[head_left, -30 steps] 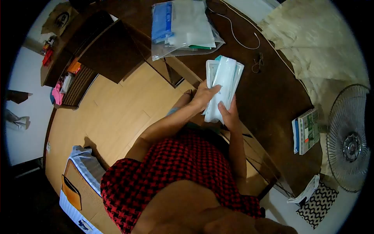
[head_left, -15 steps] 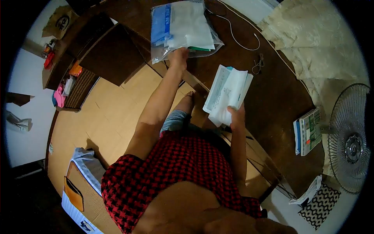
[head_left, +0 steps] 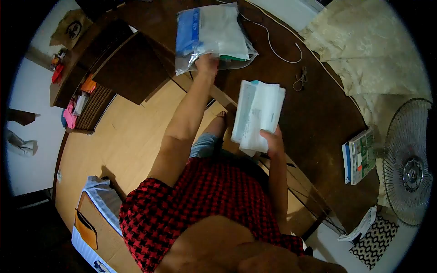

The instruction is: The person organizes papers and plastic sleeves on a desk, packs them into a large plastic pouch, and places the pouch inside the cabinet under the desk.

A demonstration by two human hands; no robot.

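A clear plastic bag [head_left: 184, 66] lies on the dark table, with blue and white packets [head_left: 218, 32] and a bit of green inside. My left hand [head_left: 207, 65] is closed at the bag's near edge; its fingertips are partly hidden by the plastic. Over the table's near edge, my right hand [head_left: 274, 142] grips a small stack of white paper-like packets [head_left: 259, 113] with pale blue-green print, thumb on top. The top packet looks creased, and its print is too small to read.
The brown table [head_left: 314, 150] carries a white cable [head_left: 271, 38], a thin coiled cord [head_left: 300, 79] and stacked boxes or books [head_left: 359, 157] at the right. A fan [head_left: 409, 164] stands beyond them. A cardboard box [head_left: 102, 227] sits on the floor at lower left.
My right hand has drawn the white packets slightly left and toward me, and they stand more upright in view. My left hand has stayed at the bag, which barely shifted.
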